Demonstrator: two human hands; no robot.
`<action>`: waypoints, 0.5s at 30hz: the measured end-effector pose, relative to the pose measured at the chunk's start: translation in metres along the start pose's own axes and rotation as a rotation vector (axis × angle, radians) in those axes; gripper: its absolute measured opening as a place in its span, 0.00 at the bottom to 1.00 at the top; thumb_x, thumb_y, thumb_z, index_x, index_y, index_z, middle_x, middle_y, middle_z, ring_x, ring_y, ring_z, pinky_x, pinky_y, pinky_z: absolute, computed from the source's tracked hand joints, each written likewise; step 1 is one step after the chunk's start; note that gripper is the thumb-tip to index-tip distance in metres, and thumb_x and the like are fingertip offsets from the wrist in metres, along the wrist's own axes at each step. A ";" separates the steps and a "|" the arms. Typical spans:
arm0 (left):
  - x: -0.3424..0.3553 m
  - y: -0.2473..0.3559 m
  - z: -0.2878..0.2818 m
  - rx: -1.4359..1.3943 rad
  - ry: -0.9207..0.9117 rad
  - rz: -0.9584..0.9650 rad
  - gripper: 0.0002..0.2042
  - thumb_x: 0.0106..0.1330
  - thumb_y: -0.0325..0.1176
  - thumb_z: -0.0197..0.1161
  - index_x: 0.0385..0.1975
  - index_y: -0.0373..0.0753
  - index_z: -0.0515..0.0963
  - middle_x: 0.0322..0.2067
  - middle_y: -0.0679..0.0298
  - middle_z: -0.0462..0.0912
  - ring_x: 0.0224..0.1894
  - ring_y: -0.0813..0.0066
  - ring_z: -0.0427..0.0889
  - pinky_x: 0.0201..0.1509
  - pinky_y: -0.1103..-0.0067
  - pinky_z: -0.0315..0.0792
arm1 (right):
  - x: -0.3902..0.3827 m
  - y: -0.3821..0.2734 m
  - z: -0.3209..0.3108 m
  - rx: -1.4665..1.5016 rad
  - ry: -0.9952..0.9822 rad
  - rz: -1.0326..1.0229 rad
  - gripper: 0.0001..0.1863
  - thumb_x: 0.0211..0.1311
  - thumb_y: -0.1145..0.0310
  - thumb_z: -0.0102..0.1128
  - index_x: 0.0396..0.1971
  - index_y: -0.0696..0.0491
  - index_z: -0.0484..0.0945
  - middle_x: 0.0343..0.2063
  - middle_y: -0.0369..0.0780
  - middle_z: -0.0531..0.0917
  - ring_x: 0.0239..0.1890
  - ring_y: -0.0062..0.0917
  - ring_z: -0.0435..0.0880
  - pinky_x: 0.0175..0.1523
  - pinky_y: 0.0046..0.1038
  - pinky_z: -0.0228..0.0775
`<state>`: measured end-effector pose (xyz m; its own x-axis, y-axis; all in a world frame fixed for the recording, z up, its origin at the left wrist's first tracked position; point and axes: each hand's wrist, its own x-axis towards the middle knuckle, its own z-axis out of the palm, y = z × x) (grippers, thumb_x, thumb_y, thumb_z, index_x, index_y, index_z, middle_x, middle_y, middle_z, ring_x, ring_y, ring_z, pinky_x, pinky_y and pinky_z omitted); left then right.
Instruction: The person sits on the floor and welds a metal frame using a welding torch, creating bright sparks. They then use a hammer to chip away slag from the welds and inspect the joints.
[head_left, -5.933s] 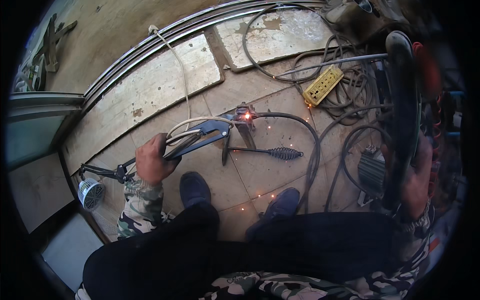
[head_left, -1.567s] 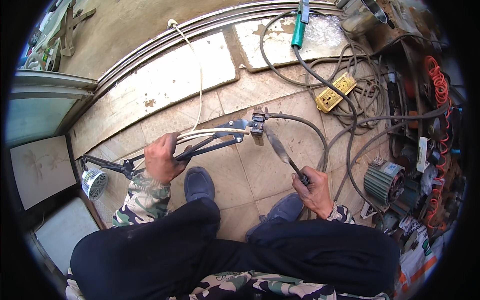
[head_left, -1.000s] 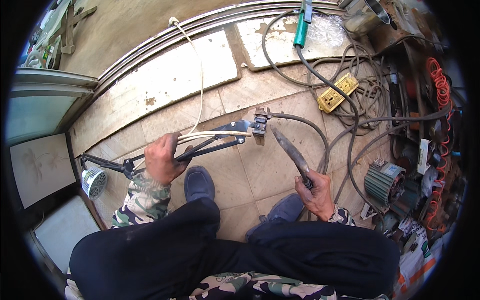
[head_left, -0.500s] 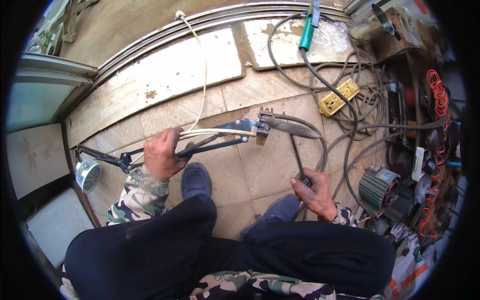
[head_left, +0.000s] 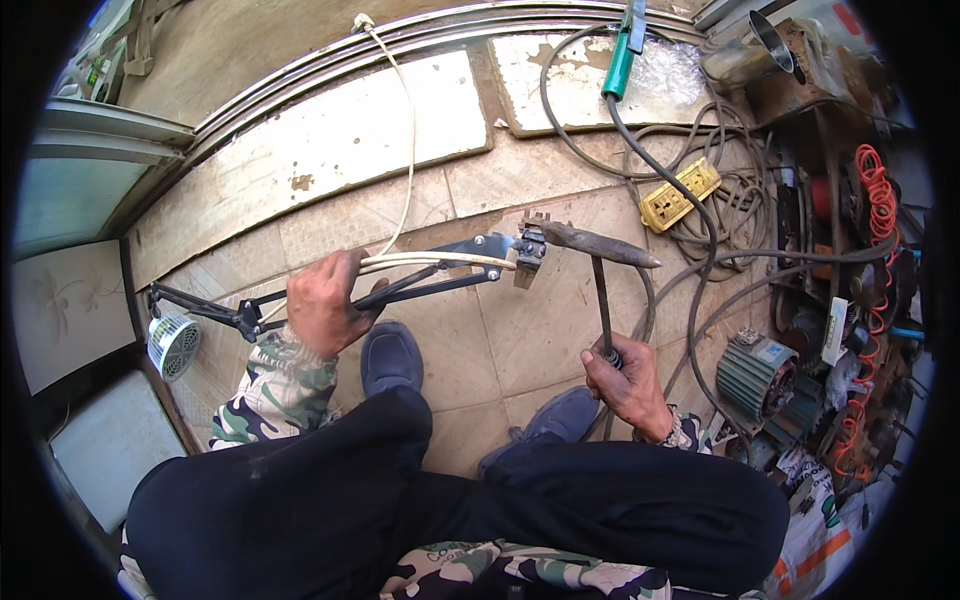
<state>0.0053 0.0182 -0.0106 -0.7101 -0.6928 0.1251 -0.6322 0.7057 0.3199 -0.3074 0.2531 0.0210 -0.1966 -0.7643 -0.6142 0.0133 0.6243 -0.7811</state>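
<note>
My left hand (head_left: pixel 325 305) is wrapped round a black folding lamp arm (head_left: pixel 430 281) and the white cord lying along it. At the arm's left end hangs a round lamp head (head_left: pixel 174 346) with a slotted white housing. A rusty metal clamp (head_left: pixel 527 270) sits at the right end. My right hand (head_left: pixel 630 390) grips the shaft of a chipping hammer (head_left: pixel 603 245) with a pointed tip facing right. The hammer head's left end is up against the clamp in this view; whether they touch, I cannot tell.
A yellow socket block (head_left: pixel 680 195) lies among coiled cables (head_left: pixel 740 215) at the right. Beyond it rests a green-handled welding electrode holder (head_left: pixel 620 68). A grey-green motor (head_left: pixel 757 375) and a coiled red hose (head_left: pixel 875 190) crowd the right side. My shoes (head_left: pixel 392 360) flank the tiled floor.
The hammer head, smeared by motion before, now appears sharp, with its pointed end swung slightly right. The left hand keeps its hold on the lamp arm, which has hardly moved.
</note>
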 end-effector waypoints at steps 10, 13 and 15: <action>0.002 0.002 -0.004 0.008 -0.010 -0.020 0.18 0.55 0.36 0.76 0.41 0.35 0.80 0.28 0.56 0.82 0.28 0.57 0.84 0.31 0.68 0.77 | 0.000 0.000 0.003 0.038 0.024 0.002 0.16 0.70 0.68 0.63 0.23 0.58 0.72 0.14 0.33 0.74 0.17 0.13 0.72 0.21 0.23 0.62; 0.000 0.001 -0.002 0.006 -0.004 -0.007 0.18 0.55 0.36 0.77 0.41 0.35 0.80 0.27 0.57 0.82 0.27 0.59 0.83 0.30 0.68 0.76 | 0.002 -0.003 0.004 0.026 0.016 0.033 0.16 0.70 0.69 0.63 0.22 0.58 0.72 0.14 0.33 0.74 0.17 0.12 0.71 0.21 0.23 0.62; 0.001 0.002 -0.003 -0.002 -0.023 -0.027 0.18 0.55 0.37 0.77 0.41 0.35 0.80 0.27 0.57 0.81 0.26 0.59 0.83 0.30 0.68 0.76 | 0.002 -0.002 0.002 -0.008 0.006 0.011 0.16 0.70 0.68 0.63 0.22 0.58 0.71 0.14 0.33 0.74 0.18 0.13 0.71 0.22 0.23 0.61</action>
<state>0.0041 0.0181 -0.0066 -0.6994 -0.7084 0.0950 -0.6509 0.6862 0.3247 -0.3056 0.2496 0.0211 -0.2026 -0.7562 -0.6222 0.0081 0.6341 -0.7732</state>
